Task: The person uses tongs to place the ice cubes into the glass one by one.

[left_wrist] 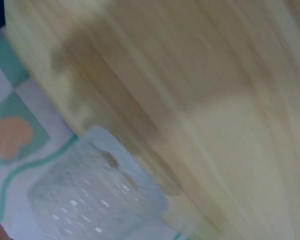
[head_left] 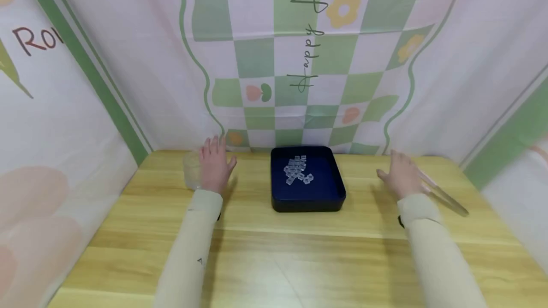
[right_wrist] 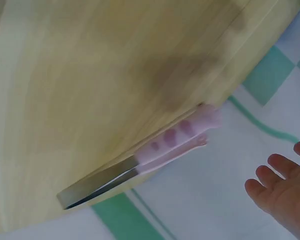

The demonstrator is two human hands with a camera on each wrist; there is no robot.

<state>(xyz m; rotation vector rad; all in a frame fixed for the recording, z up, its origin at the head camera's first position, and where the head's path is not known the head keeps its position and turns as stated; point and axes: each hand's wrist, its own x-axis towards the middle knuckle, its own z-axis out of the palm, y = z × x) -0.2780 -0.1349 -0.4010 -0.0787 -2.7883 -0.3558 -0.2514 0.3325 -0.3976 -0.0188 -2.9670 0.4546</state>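
My left hand (head_left: 214,165) hovers with fingers extended beside a clear plastic container (head_left: 191,170), partly covering it in the head view. In the left wrist view this container (left_wrist: 102,185) has a textured wall, and only a bit of a finger shows at the lower left edge. My right hand (head_left: 401,175) is held with relaxed fingers near a pair of tongs (head_left: 447,198). Pink handles and flat metal ends mark the tongs (right_wrist: 140,157) in the right wrist view, apart from the fingers (right_wrist: 282,165). Neither hand holds anything.
Between the hands, a dark blue square tray (head_left: 308,206) stands on the wooden table (head_left: 274,255). Several small clear cubes (head_left: 295,170) lie in it, mostly toward its left. A patterned curtain (head_left: 295,56) hangs behind the table's back edge.
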